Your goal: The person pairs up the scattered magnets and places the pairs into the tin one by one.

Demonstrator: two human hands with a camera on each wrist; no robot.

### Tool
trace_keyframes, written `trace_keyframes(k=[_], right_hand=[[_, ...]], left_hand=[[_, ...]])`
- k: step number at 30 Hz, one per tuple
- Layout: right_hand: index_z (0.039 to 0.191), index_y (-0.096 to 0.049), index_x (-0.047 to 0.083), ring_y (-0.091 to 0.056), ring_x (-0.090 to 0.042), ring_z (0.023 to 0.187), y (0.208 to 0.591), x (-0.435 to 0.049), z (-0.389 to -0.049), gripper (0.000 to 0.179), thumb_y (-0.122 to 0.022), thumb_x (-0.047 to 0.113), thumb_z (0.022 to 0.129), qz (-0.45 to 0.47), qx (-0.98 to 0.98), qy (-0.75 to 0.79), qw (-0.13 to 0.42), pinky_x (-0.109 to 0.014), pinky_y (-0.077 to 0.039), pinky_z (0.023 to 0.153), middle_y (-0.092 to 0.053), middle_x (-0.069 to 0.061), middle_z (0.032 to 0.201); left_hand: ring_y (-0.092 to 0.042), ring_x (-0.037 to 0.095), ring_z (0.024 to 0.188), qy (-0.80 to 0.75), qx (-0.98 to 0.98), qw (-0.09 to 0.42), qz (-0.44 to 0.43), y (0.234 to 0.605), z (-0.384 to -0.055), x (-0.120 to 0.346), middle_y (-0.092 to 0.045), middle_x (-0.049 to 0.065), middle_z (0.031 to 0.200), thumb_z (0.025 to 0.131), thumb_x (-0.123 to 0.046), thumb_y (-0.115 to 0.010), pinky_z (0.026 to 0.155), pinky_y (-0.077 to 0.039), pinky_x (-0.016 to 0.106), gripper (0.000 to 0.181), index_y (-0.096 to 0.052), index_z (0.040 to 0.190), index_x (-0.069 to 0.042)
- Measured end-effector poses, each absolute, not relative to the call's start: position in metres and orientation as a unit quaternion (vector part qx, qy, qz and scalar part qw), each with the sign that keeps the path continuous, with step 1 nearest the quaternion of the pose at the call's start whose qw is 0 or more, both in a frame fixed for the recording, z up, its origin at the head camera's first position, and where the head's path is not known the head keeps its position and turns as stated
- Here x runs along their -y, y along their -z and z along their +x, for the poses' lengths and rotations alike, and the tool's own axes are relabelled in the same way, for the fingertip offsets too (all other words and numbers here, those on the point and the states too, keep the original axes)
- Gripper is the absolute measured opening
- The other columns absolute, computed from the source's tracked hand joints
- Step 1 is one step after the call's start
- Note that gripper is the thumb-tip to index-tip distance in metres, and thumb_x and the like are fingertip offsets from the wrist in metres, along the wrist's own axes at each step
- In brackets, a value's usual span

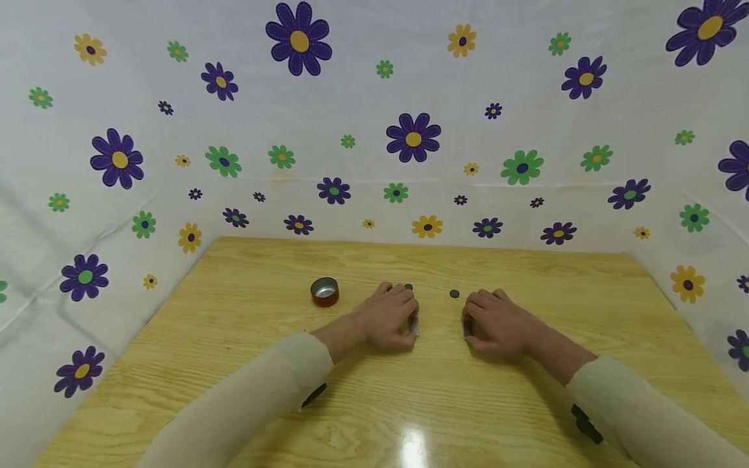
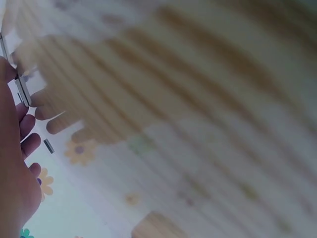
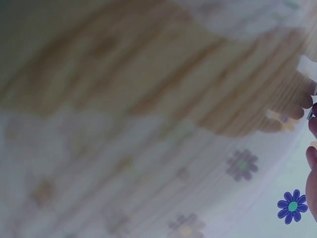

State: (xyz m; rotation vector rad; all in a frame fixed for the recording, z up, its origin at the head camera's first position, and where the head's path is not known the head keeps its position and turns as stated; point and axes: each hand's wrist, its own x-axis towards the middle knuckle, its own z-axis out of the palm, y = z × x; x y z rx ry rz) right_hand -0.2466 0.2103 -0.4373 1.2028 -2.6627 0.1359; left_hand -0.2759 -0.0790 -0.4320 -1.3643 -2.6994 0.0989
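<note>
On the wooden tabletop my left hand pinches a small thin grey flat piece between thumb and fingers. In the left wrist view the piece appears edge-on as a narrow silvery strip. My right hand pinches a similar dark, grey-edged flat piece, mostly hidden behind the fingers. The two hands face each other with a gap between them. A small black disc lies just beyond the right hand. Another dark disc is partly covered by the left fingers.
A small round tin, red-brown outside and silvery inside, stands left of the left hand. Flower-printed white cloth rises along the back and both sides of the table.
</note>
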Motion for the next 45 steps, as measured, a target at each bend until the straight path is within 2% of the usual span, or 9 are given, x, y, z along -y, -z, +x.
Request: trace_keyframes(k=[10, 19, 45], right_hand=[[0.102, -0.058, 0.018, -0.046, -0.014, 0.094, 0.4382, -0.2096, -0.2452, 0.024, -0.064, 0.036, 0.086, 0.395, 0.913, -0.041, 0.091, -0.037, -0.036, 0.084, -0.053, 0.004, 0.103], [0.101, -0.059, 0.018, -0.046, -0.015, 0.094, 0.4386, -0.2096, -0.2468, 0.024, -0.064, 0.037, 0.087, 0.401, 0.910, -0.036, 0.105, -0.038, -0.038, 0.084, -0.053, 0.004, 0.103], [0.103, -0.059, 0.018, -0.046, -0.014, 0.093, 0.4381, -0.2074, -0.2447, 0.026, -0.064, 0.038, 0.087, 0.388, 0.916, -0.044, 0.090, -0.037, -0.037, 0.085, -0.055, 0.003, 0.106]], left_hand=[[-0.048, 0.017, 0.105, -0.041, 0.890, 0.059, -0.451, 0.4304, -0.2723, 0.0744, -0.056, -0.003, 0.108, 0.092, -0.047, -0.053, 0.097, -0.035, 0.039, 0.033, -0.059, 0.108, -0.019], [-0.048, 0.017, 0.105, -0.049, 0.888, 0.066, -0.452, 0.4320, -0.2749, 0.0740, -0.056, -0.004, 0.107, 0.092, -0.048, -0.052, 0.096, -0.035, 0.039, 0.033, -0.060, 0.108, -0.020], [-0.048, 0.016, 0.104, -0.057, 0.887, 0.064, -0.453, 0.4320, -0.2738, 0.0695, -0.058, -0.004, 0.108, 0.090, -0.051, -0.053, 0.092, -0.037, 0.036, 0.036, -0.061, 0.107, -0.020]])
